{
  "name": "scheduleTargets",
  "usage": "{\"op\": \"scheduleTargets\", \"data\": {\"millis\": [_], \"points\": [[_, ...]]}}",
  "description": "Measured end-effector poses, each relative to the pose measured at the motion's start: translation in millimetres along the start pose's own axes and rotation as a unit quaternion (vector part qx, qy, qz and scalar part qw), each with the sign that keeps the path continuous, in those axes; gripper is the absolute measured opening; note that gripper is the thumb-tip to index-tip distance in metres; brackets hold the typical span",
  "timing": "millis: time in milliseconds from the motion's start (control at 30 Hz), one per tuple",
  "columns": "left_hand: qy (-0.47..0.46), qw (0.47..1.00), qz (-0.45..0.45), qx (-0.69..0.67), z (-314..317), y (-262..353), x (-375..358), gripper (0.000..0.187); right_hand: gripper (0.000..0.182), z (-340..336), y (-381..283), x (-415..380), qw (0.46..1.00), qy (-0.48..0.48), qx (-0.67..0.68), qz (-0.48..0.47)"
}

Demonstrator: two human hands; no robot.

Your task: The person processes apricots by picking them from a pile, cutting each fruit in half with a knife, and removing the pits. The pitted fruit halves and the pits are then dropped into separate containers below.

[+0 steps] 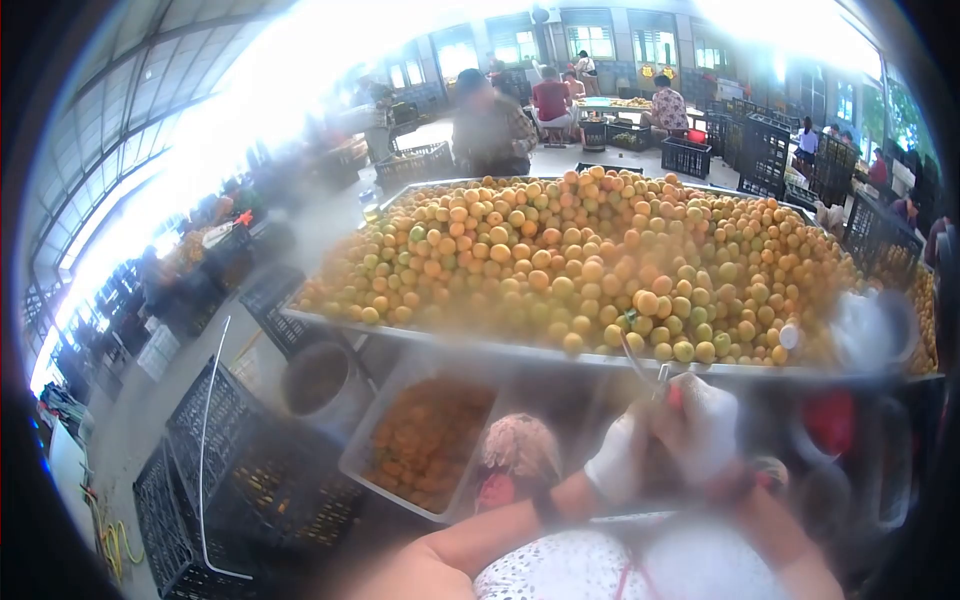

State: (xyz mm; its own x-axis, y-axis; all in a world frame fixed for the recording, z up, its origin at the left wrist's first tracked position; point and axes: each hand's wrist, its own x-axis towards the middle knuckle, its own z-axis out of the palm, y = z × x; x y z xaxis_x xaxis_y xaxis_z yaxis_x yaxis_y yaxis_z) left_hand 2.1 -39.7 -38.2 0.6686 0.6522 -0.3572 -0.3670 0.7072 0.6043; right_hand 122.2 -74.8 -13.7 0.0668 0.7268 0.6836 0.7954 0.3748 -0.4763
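Both my hands wear white gloves and meet just below the front rim of a table heaped with orange-yellow apricots (540, 258). My right hand (706, 425) is closed around a small red-handled metal tool (675, 396), whose tip points up toward the fruit. My left hand (617, 455) presses against it from the left, fingers curled in; what they hold is hidden and blurred. A thin, curved strip (633, 358) rises from between the hands in front of the fruit.
Below the rim on the left, a pale tub (357, 465) holds halved or pitted-looking orange fruit. Beside it are a bucket (318, 378) and black crates (215, 420). A whitish blurred container (875, 330) stands at the right. Across the table is a person (490, 125); others sit farther back.
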Motion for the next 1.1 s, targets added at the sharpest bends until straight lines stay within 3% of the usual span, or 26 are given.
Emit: {"op": "scheduleTargets", "data": {"millis": [33,100,167,300,367,400,433,467,500,567,600,700,767,833,900,967,1000,1100], "points": [[-0.013,0.999,0.011,-0.027,-1.5,-0.1,1.7,0.030,0.019,1.4,4.5,0.5,0.999,-0.017,-0.028,-0.039],[-0.025,0.998,0.024,-0.055,-6.0,-0.6,6.8,0.029,0.021,6.7,10.5,-2.5,0.999,-0.005,-0.019,-0.029],[-0.065,0.994,0.085,0.014,-15.7,-1.0,17.3,0.033,0.024,7.3,8.9,-2.3,1.000,0.008,-0.010,-0.021],[-0.048,0.998,0.046,-0.002,-18.8,11.3,24.5,0.038,0.032,3.3,4.4,-3.2,0.992,-0.029,0.060,0.110],[-0.105,0.994,0.024,-0.002,-22.9,13.3,19.5,0.042,0.032,-0.9,8.0,-4.4,0.981,-0.037,0.110,0.154],[-0.104,0.994,0.028,-0.001,-34.7,9.4,26.1,0.042,0.028,-4.4,6.8,-5.5,0.937,0.002,0.263,0.230],[-0.126,0.985,0.103,0.049,-53.8,3.8,40.8,0.042,0.024,-6.6,5.9,-5.5,0.863,0.040,0.408,0.296],[-0.147,0.968,0.178,0.100,-62.8,3.0,47.8,0.043,0.020,-6.0,5.5,-8.1,0.903,0.041,0.339,0.262],[-0.150,0.966,0.184,0.104,-50.0,7.5,38.8,0.043,0.020,-6.6,-1.6,-7.1,0.904,0.044,0.341,0.255],[-0.021,0.990,0.112,-0.087,-16.0,12.5,12.6,0.040,0.019,-8.7,-19.8,-8.0,0.934,0.003,0.265,0.237],[-0.023,0.990,0.114,-0.085,-19.7,6.5,15.7,0.040,0.021,3.8,4.3,-17.4,0.982,-0.019,0.141,0.126],[-0.085,0.983,0.121,-0.105,-33.7,-10.1,19.5,0.035,0.021,3.8,-7.8,-18.9,0.995,-0.006,0.078,0.066],[-0.117,0.988,0.095,0.024,-35.0,-3.2,9.5,0.033,0.016,-2.7,-7.7,-19.8,0.986,0.036,0.116,0.114],[-0.121,0.983,0.129,0.045,-33.6,-8.4,13.9,0.036,0.013,-17.2,-8.6,-13.1,0.949,0.019,0.201,0.241],[-0.125,0.976,0.163,0.067,-27.6,-13.5,18.4,0.039,0.010,-15.6,-4.7,-15.0,0.961,-0.023,0.171,0.216],[-0.114,0.924,0.295,0.215,-20.6,-16.1,20.4,0.044,0.010,-7.0,-5.4,-21.0,0.922,-0.002,0.304,0.239],[-0.119,0.898,0.308,0.291,-25.5,-13.7,21.3,0.047,0.010,-5.4,-3.4,-23.8,0.921,-0.006,0.305,0.241],[-0.131,0.912,0.228,0.316,-41.0,-5.3,19.3,0.052,0.012,-0.4,0.0,-27.0,0.905,-0.031,0.346,0.246]]}}
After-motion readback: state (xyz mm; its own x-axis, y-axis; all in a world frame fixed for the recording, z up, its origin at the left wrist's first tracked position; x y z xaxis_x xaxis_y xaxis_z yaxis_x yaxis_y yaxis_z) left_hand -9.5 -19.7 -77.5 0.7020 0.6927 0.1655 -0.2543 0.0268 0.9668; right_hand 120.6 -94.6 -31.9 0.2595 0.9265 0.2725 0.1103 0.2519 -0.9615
